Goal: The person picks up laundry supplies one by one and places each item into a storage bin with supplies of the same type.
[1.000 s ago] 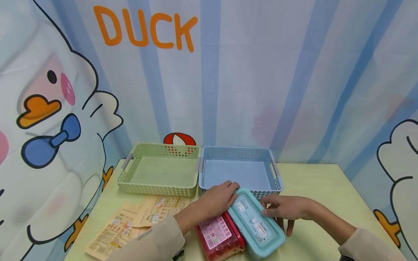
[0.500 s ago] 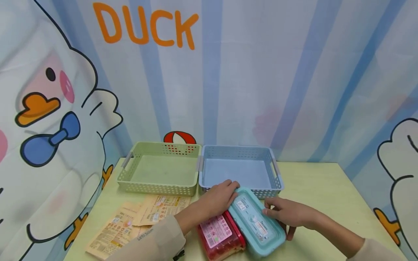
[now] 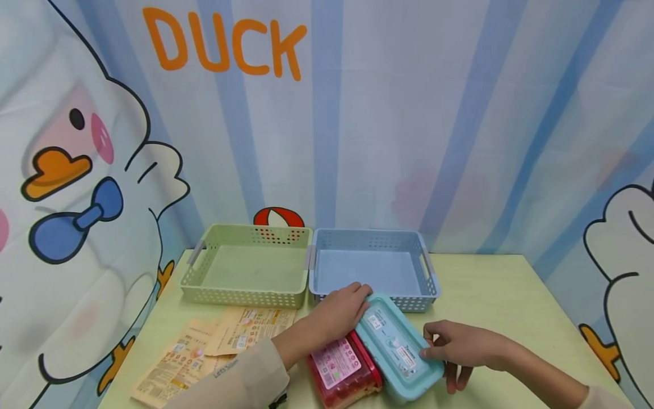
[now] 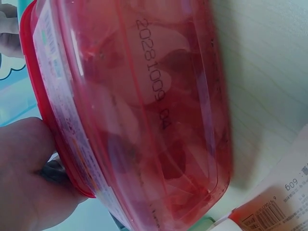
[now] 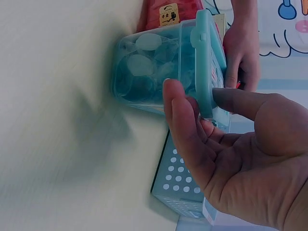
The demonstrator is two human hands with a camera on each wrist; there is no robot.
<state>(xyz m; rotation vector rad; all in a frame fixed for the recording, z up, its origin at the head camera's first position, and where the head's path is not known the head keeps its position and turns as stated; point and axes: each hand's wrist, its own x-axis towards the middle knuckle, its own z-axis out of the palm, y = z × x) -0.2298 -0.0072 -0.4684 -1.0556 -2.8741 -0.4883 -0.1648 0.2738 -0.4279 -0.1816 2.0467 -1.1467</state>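
Observation:
My left hand (image 3: 339, 309) lies over the far end of a red lidded plastic tub (image 3: 337, 363), its fingers curled at the lid's edge beside the teal tub. In the left wrist view the tub's see-through red side (image 4: 154, 115) bears a printed number. Leaning against it is a teal lidded tub (image 3: 395, 343) with a label on top and clear sides showing rounded pieces inside. On that tub's right rim my right hand (image 3: 467, 346) pinches the lid, thumb on top and fingers along the side below; the right wrist view shows this grip at the lid's rim (image 5: 204, 72).
Behind the tubs stand a green perforated basket (image 3: 245, 298) and a blue perforated basket (image 3: 429, 287), side by side and holding nothing. Flat beige printed packets (image 3: 176, 358) overlap at the left of the pale table (image 3: 490, 284). A duck-print curtain (image 3: 373, 113) hangs behind.
My right hand has slid along the teal tub's right edge toward the near end, its thumb coming over the lid. The left hand and both tubs stay nearly in place.

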